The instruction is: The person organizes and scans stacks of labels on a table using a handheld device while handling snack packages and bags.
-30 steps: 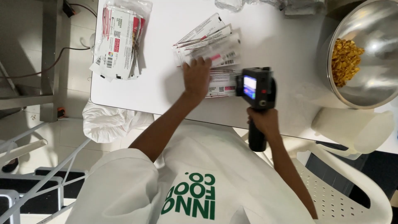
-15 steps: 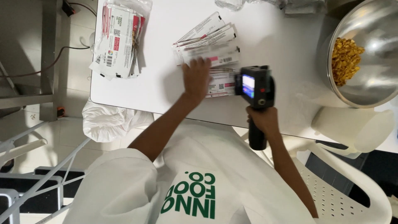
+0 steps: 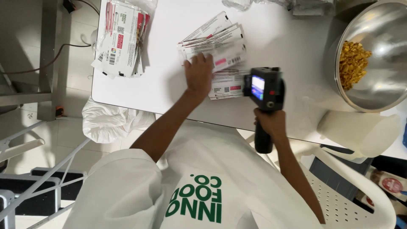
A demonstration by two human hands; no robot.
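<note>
Currently I log flat printed pouches (image 3: 220, 55), light, slippery, flexible: left hand (image 3: 198, 76) unclenched, pressing them to the desk (image 3: 165, 85); right hand (image 3: 271, 125) clenched around handheld printer (image 3: 265, 91).

Two packet stacks (image 3: 216, 51) (image 3: 121, 38), one handheld printer (image 3: 265, 89), one steel bowl (image 3: 381, 85).

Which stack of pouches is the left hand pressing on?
The fanned stack mid-table, under the left hand beside the handheld printer; the other stack lies untouched at the table's far-left edge.

Food-packing workroom: label pouches (image 3: 121, 38), steel bowl (image 3: 381, 91), handheld printer (image 3: 265, 91).
</note>
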